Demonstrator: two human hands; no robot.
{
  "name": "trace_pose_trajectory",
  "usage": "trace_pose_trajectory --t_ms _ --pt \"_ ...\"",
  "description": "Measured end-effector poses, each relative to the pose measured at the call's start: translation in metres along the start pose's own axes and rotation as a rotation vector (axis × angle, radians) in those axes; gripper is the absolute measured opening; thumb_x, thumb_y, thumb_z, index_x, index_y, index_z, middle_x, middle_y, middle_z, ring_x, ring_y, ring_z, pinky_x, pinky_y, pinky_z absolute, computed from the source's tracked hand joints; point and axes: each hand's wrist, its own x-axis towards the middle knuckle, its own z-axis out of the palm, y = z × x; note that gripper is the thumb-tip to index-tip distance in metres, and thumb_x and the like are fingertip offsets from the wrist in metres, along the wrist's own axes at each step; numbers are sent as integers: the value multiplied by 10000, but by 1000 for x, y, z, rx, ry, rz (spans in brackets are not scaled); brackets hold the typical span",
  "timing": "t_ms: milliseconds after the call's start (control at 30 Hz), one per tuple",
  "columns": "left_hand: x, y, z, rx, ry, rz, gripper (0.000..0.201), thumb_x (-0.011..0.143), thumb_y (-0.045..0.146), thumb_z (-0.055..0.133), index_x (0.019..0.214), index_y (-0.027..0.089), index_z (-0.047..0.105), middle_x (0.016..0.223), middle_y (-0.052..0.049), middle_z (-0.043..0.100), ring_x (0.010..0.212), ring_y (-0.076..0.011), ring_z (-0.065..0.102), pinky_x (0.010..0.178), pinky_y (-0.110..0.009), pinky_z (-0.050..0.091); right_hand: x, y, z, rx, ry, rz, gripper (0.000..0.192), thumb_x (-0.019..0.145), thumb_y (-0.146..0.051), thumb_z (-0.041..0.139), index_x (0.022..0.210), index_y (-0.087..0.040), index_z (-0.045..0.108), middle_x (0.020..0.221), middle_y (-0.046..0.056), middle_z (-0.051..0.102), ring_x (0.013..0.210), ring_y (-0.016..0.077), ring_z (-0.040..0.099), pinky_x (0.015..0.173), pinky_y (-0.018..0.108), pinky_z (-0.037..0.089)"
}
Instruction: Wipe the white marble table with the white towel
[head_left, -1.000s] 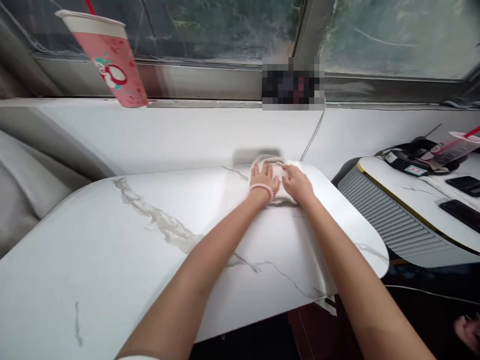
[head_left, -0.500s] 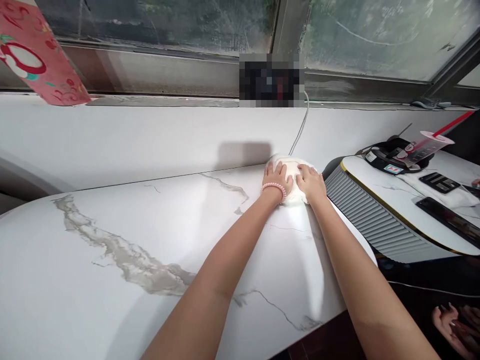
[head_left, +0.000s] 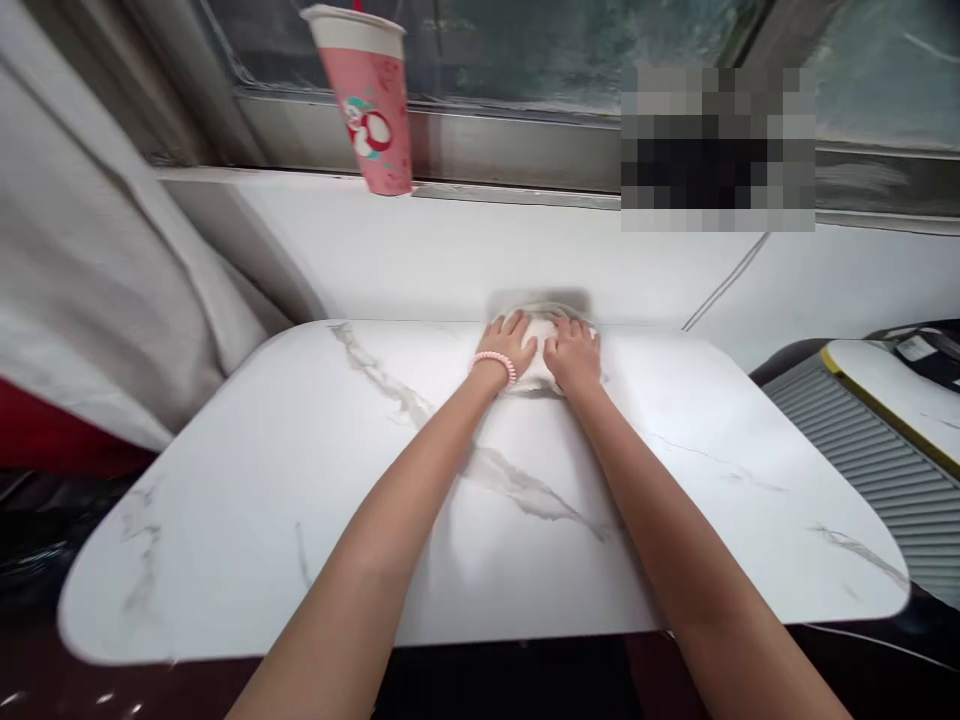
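A white cloth (head_left: 537, 352) lies bunched at the far edge of a white marble-patterned table (head_left: 300, 480), close to the wall. My left hand (head_left: 511, 345), with a pink coil band on its wrist, presses flat on the cloth's left part. Pressed on the right part is my right hand (head_left: 576, 352). The two hands are side by side and almost touch. Both arms are stretched out across the tabletop.
A pink paper cup (head_left: 366, 100) stands on the window sill at the back left. A grey curtain (head_left: 90, 270) hangs at the left. A second table (head_left: 892, 385) with a ribbed grey side stands at the right. A thin cable (head_left: 724, 285) runs down the wall.
Both hands and the cloth have slid left along the table's far edge, away from its right end. The view has swung left as well.
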Motion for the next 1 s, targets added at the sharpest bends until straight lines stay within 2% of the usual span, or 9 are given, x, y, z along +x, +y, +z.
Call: trace_pose_trajectory --t_ms 200,300,367,467,533,633,767,867,1000 --pt "-83 -164 -55 79 113 -306 579 986 379 290 1519 162 353 1638 -68 317 1504 -232 284 1239 -415 226 -25 -177 39 162 -60 -320 491 949 -225 332 1389 -112 521 1488 170 491 1428 302 358 1191 524 228" --pt "-123 -234 -79 89 154 -444 577 976 405 279 1503 183 347 1634 -67 320 1516 -239 261 1233 -451 223 -40 -253 54 219 -112 -438 478 975 -248 355 1417 -132 497 1525 156 459 1452 286 338 1209 513 210" --pt "-141 -266 -90 84 170 -502 586 967 428 258 1499 194 335 1639 -67 304 1524 -246 241 1233 -461 212 -47 -286 60 251 -145 -498 480 992 -270 368 1439 -133 474 1551 155 426 1471 282 316 1218 513 189" --pt "-152 -287 -96 92 177 -535 588 962 449 225 1498 226 315 1643 -55 290 1528 -253 232 1230 -473 218 -49 -306 65 286 -180 -541 471 1010 -287 365 1447 -140 465 1561 138 419 1480 262 308 1219 497 192" --pt "-151 -288 -96 116 172 -545 582 962 443 224 1498 233 309 1642 -52 291 1527 -262 234 1229 -470 228 -48 -306 65 297 -196 -552 463 1017 -293 361 1447 -156 464 1567 110 417 1482 244 306 1218 481 205" --pt "-144 -279 -92 137 172 -546 595 971 408 229 1510 165 301 1646 -79 278 1520 -303 234 1238 -465 207 -47 -296 62 290 -197 -544 459 1020 -296 362 1445 -158 464 1573 89 414 1478 242 308 1212 469 214" --pt "-120 -246 -78 107 181 -534 580 983 406 248 1517 190 316 1650 -68 279 1515 -351 230 1235 -532 199 -38 -264 54 227 -166 -492 467 1016 -296 368 1447 -142 460 1547 95 447 1449 263 346 1208 474 196" --pt "-91 -194 -63 90 182 -479 571 983 373 262 1528 213 327 1646 -65 292 1520 -338 226 1232 -559 208 -20 -215 44 185 -139 -433 470 1001 -270 376 1449 -161 469 1508 113 488 1414 263 388 1188 454 234" --pt "-51 -93 -34 107 129 -415 608 985 332 255 1548 113 316 1652 -109 269 1519 -332 230 1248 -505 203 5 -116 23 86 -122 -400 484 965 -215 357 1423 -170 508 1423 140 563 1329 285 465 1110 457 327"
